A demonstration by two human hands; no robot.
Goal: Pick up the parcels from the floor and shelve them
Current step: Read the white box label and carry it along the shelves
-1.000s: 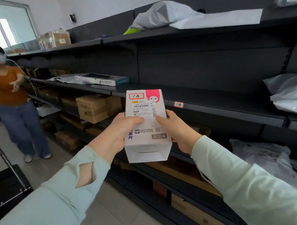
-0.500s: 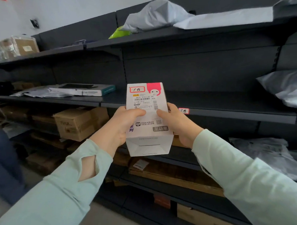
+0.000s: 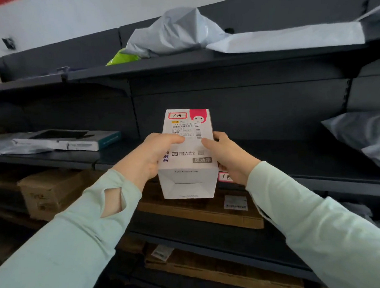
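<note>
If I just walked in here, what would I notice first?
The white box with a pink cartoon face, right in the middle, held by the left hand and right hand in front of the dark shelf. After that, the puffy grey mailer bag on the top shelf.

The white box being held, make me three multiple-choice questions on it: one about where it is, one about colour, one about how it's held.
1. Where is the white box?
A. In front of the middle shelf
B. On the floor
C. On the top shelf

2. What colour is the patch at its top corner?
A. Green
B. Pink
C. Blue

3. How is it held?
A. Left hand only
B. Right hand only
C. Both hands

Answers: 1 A, it hangs before the bare shelf; 2 B, pink shows beside the label; 3 C, one hand grips each side.
</note>
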